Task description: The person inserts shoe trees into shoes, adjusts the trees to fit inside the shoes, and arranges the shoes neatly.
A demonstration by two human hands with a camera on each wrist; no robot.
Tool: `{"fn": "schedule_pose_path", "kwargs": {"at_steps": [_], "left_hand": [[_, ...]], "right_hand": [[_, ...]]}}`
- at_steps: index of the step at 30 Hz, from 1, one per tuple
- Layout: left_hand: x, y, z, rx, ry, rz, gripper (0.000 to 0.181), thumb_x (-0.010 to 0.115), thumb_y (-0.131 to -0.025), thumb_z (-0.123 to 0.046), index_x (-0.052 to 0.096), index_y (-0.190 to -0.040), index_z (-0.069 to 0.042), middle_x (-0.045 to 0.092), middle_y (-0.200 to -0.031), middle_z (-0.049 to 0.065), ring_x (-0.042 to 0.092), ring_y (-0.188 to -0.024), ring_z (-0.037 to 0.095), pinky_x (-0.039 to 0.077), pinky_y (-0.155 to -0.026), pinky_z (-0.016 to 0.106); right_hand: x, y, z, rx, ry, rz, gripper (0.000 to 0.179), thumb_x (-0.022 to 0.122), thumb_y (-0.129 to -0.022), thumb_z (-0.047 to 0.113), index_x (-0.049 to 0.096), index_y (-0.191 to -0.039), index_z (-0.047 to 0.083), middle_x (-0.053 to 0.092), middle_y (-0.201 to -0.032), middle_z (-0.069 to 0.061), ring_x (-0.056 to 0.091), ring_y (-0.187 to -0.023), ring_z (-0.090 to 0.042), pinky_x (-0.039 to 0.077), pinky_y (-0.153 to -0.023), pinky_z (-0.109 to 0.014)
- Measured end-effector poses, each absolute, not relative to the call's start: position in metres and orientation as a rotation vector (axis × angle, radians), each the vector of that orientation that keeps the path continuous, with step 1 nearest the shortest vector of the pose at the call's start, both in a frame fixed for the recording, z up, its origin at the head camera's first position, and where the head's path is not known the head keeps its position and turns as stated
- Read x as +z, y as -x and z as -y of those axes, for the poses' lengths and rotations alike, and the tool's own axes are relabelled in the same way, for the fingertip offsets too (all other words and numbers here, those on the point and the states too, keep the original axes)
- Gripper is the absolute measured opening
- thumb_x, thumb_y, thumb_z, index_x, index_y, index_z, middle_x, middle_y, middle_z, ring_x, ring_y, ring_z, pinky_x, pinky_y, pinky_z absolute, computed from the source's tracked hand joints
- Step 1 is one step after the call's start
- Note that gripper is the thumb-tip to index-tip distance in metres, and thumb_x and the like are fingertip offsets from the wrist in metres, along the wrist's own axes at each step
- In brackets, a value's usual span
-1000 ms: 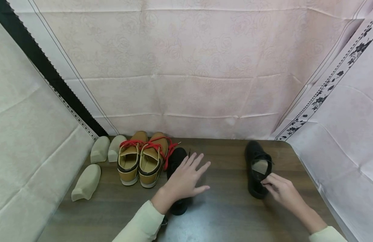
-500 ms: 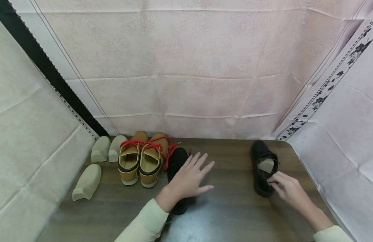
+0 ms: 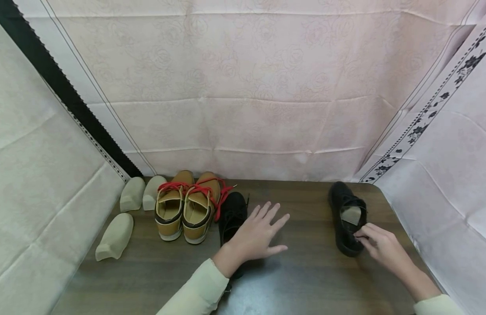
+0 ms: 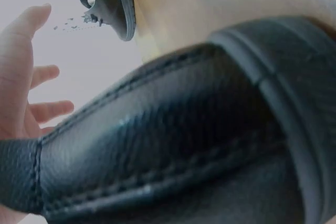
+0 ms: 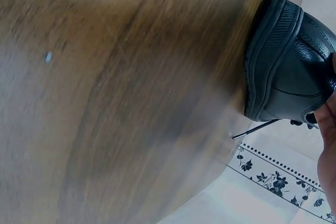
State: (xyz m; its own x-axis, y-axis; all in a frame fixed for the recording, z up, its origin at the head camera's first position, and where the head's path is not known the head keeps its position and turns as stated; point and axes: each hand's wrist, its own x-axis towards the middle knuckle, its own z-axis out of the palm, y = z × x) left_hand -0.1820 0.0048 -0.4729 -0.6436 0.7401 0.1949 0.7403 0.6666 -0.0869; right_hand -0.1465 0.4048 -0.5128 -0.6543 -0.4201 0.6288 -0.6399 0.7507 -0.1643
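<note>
At the right of the head view stands a black lace-up shoe [image 3: 339, 227], toe toward the back wall. A pale insert [image 3: 351, 215] shows inside its opening. My right hand [image 3: 379, 246] pinches the right side of the shoe's collar between thumb and fingers; the right wrist view shows this shoe's black heel [image 5: 289, 72] flat on the wood. My left hand [image 3: 255, 236], fingers spread and empty, hovers over a second black shoe [image 3: 232, 210] and hides much of it. That shoe's leather heel fills the left wrist view.
Left of the second black shoe stand two tan shoes [image 3: 169, 218] with red laces. Beyond them lie three pale foot-shaped inserts [image 3: 115, 236]. The wooden surface [image 3: 294, 280] ends at patterned cloth walls [image 3: 246, 122] at the back and sides.
The right black shoe has slid to the right along with my right hand. My left hand has drifted slightly to the right, still spread.
</note>
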Motion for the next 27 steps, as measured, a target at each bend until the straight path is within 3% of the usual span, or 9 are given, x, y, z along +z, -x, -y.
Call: {"fn": "schedule_pose_path", "kwargs": {"at_steps": [3, 9, 12, 14, 17, 20, 22, 24, 27], "left_hand": [[-0.474, 0.181, -0.007, 0.003, 1.208, 2.661, 0.083, 0.047, -0.097, -0.074, 0.033, -0.163, -0.025, 0.035, -0.166, 0.014, 0.037, -0.151, 0.037, 0.038, -0.119, 0.054], [-0.474, 0.181, -0.011, 0.004, 1.212, 2.684, 0.084, 0.043, -0.097, -0.075, 0.027, -0.165, -0.027, 0.031, -0.168, 0.013, 0.034, -0.153, 0.036, 0.035, -0.121, 0.053], [-0.474, 0.181, -0.012, -0.002, 1.212, 2.704, 0.085, 0.044, -0.097, -0.075, 0.024, -0.165, -0.028, 0.030, -0.168, 0.013, 0.033, -0.153, 0.036, 0.034, -0.121, 0.054], [-0.474, 0.181, -0.013, -0.001, 1.213, 2.711, 0.085, 0.044, -0.097, -0.075, 0.023, -0.166, -0.028, 0.030, -0.169, 0.013, 0.033, -0.154, 0.036, 0.034, -0.122, 0.053], [-0.475, 0.180, -0.014, -0.002, 1.216, 2.710, 0.086, 0.044, -0.097, -0.075, 0.024, -0.166, -0.028, 0.030, -0.169, 0.013, 0.033, -0.154, 0.036, 0.035, -0.121, 0.054], [-0.476, 0.180, -0.014, 0.004, 1.217, 2.701, 0.086, 0.045, -0.097, -0.075, 0.024, -0.166, -0.027, 0.030, -0.169, 0.013, 0.034, -0.153, 0.036, 0.035, -0.121, 0.054], [-0.477, 0.181, -0.015, -0.004, 1.218, 2.696, 0.086, 0.047, -0.097, -0.074, 0.025, -0.165, -0.027, 0.031, -0.168, 0.013, 0.035, -0.153, 0.037, 0.035, -0.121, 0.054], [-0.478, 0.181, -0.016, -0.003, 1.218, 2.692, 0.086, 0.047, -0.097, -0.074, 0.024, -0.165, -0.027, 0.031, -0.168, 0.013, 0.035, -0.153, 0.036, 0.036, -0.121, 0.054], [-0.479, 0.181, -0.017, -0.013, 1.222, 2.690, 0.086, 0.048, -0.097, -0.074, 0.026, -0.165, -0.027, 0.031, -0.168, 0.013, 0.035, -0.153, 0.036, 0.036, -0.121, 0.054]], "right_hand": [[-0.512, 0.147, -0.409, 0.498, -0.795, 2.374, 0.009, 0.078, -0.092, 0.020, 0.071, -0.087, 0.018, 0.071, -0.088, 0.008, 0.071, -0.075, -0.011, 0.050, -0.069, -0.010], [-0.510, 0.148, -0.415, 0.499, -0.780, 2.364, 0.046, 0.046, -0.106, 0.050, 0.071, -0.085, 0.017, 0.071, -0.085, 0.006, 0.070, -0.074, -0.011, 0.050, -0.066, -0.012], [-0.509, 0.148, -0.419, 0.490, -0.765, 2.372, 0.026, 0.063, -0.103, 0.034, 0.071, -0.086, 0.016, 0.071, -0.086, 0.005, 0.069, -0.074, -0.010, 0.049, -0.064, -0.013], [-0.509, 0.148, -0.422, 0.476, -0.749, 2.376, 0.011, 0.079, -0.091, 0.013, 0.071, -0.085, 0.016, 0.071, -0.086, 0.006, 0.068, -0.074, -0.008, 0.049, -0.062, -0.013], [-0.508, 0.149, -0.426, 0.467, -0.732, 2.379, 0.034, 0.086, -0.069, -0.010, 0.071, -0.085, 0.016, 0.070, -0.085, 0.006, 0.066, -0.073, -0.007, 0.048, -0.062, -0.013], [-0.509, 0.151, -0.430, 0.451, -0.724, 2.369, 0.012, 0.078, -0.093, 0.016, 0.071, -0.083, 0.017, 0.070, -0.084, 0.006, 0.065, -0.072, -0.006, 0.048, -0.062, -0.014], [-0.509, 0.151, -0.433, 0.441, -0.730, 2.367, 0.034, 0.059, -0.105, 0.040, 0.071, -0.083, 0.017, 0.071, -0.083, 0.006, 0.066, -0.072, -0.007, 0.049, -0.063, -0.014], [-0.509, 0.152, -0.436, 0.436, -0.727, 2.377, 0.054, 0.041, -0.106, 0.056, 0.070, -0.083, 0.018, 0.071, -0.083, 0.006, 0.066, -0.071, -0.008, 0.049, -0.064, -0.014], [-0.508, 0.151, -0.442, 0.438, -0.719, 2.411, 0.046, 0.047, -0.105, 0.053, 0.070, -0.084, 0.019, 0.071, -0.084, 0.006, 0.066, -0.072, -0.008, 0.049, -0.064, -0.013]]}}
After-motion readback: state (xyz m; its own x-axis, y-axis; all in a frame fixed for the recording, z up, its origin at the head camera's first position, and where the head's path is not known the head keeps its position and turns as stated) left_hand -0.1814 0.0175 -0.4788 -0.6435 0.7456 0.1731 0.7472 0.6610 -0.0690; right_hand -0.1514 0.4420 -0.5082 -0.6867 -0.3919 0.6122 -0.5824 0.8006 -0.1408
